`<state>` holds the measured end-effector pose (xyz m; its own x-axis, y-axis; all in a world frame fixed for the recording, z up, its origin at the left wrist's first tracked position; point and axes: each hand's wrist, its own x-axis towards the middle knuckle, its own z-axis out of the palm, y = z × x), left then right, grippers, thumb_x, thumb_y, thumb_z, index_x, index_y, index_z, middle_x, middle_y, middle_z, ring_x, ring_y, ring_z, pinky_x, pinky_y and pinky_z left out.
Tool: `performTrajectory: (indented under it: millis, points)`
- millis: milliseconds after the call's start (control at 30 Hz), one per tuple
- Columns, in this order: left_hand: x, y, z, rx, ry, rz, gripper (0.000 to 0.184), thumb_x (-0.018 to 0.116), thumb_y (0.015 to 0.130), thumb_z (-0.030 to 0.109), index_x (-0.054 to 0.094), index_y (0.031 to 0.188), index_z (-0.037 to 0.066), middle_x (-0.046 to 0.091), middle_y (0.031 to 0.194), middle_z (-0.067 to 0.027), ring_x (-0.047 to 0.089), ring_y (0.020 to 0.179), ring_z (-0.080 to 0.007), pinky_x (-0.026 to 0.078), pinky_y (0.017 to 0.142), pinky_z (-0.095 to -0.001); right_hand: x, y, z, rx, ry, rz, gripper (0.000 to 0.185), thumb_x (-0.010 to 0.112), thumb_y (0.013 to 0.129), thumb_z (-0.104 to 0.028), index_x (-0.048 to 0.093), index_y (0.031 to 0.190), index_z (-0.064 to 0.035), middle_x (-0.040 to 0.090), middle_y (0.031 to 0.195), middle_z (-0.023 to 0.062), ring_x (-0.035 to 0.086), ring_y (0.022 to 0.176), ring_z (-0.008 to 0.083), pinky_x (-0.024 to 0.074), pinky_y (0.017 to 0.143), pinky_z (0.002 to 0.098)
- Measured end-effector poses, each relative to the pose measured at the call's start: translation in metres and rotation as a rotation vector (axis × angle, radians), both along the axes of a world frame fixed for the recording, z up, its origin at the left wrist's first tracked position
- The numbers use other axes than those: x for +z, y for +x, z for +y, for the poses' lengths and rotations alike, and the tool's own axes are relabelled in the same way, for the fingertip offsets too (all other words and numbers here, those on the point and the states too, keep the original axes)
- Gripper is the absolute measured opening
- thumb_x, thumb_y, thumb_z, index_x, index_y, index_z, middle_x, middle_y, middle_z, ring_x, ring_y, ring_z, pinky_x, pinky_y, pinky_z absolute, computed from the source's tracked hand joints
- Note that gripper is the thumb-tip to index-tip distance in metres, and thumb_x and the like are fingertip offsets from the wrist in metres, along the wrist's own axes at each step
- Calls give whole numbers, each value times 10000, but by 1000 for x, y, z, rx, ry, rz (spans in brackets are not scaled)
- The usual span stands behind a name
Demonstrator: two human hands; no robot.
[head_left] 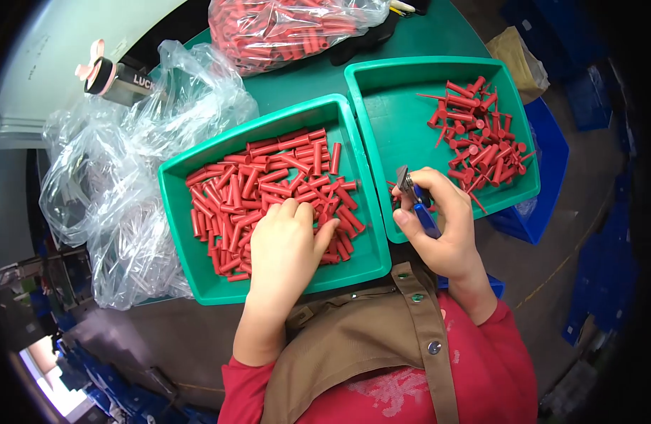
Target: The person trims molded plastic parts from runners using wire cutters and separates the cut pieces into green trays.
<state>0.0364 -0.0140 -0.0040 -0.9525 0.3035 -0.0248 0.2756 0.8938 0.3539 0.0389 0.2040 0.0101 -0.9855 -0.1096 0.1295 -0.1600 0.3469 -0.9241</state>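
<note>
My left hand (288, 233) reaches into the left green tray (283, 288), its fingers among many red cylindrical pieces (230, 198). Its fingertips are partly hidden, and what they hold, if anything, cannot be made out. In my right hand (442, 222) are small cutters (423, 210) with blue handles, jaws pointing up, over the near left corner of the right green tray (382, 85). A heap of red pieces with thin tails (491, 141) lies at that tray's right side. A few red bits show beside the right hand.
Clear plastic bags (134, 162) lie left of the trays, beside a bottle (120, 81). A clear bag of red pieces (290, 32) sits behind. Blue bins (548, 148) and a brown bag (519, 63) stand at the right.
</note>
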Motion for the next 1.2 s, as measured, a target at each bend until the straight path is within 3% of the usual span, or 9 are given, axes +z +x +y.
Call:
performTrajectory:
  millis: [67,167,267,333,433,500,833,900,1200]
  points:
    - [-5,2,-3,2,18,28,237,754,797,211,651,856,6,598,762,-110,587,688,-277,474,629,-387,3,2,0,35,-22,-31,225,670,788,-25,568,984,15,574,838,76,556,732,129,453,700,267]
    - [-4,3,-7,66,351,49,173,765,778,84,636,855,-2,611,774,-94,583,600,-213,469,551,-331,10,8,9,179,-110,-246,244,682,778,-42,584,995,11,564,827,70,547,717,118,444,681,253]
    - [12,4,-10,69,462,121,201,773,737,-4,656,901,-12,633,814,-93,631,685,-180,503,607,-282,26,1,23,613,-174,-574,289,722,798,-127,616,1025,18,615,843,78,585,740,119,455,664,261]
    - [19,6,-12,37,471,163,226,780,716,-18,666,912,-14,640,837,-101,641,716,-192,511,627,-284,16,4,22,770,-197,-485,312,729,825,-185,610,1052,-7,650,901,102,635,793,224,487,725,315]
    - [30,11,-11,-4,495,201,269,792,678,-39,682,923,-16,648,870,-114,651,762,-209,522,654,-291,15,5,17,752,-209,-588,317,721,833,-198,608,1054,-2,650,900,109,636,793,243,489,725,324]
    - [39,14,-9,-27,510,212,299,796,652,-56,693,931,-18,649,888,-114,648,780,-210,527,662,-296,11,5,16,744,-150,-546,336,723,835,-212,627,1070,8,637,829,79,613,732,168,474,670,293]
    - [49,22,-10,-59,616,135,281,804,672,4,694,931,-7,652,836,-91,635,737,-231,502,635,-329,10,5,17,778,-114,-491,391,729,842,-248,627,1122,5,641,831,76,619,740,161,483,682,290]
    - [49,23,-11,-56,619,134,282,804,671,8,695,930,-8,653,836,-91,636,738,-231,503,636,-330,13,5,18,797,-101,-569,404,722,841,-268,606,1103,17,664,952,167,663,866,298,509,762,355]
    - [51,22,-11,-77,606,131,287,805,661,15,694,924,-12,655,840,-93,637,741,-234,502,636,-333,10,5,17,791,-105,-540,408,724,838,-265,606,1111,14,667,966,172,664,886,304,512,773,357]
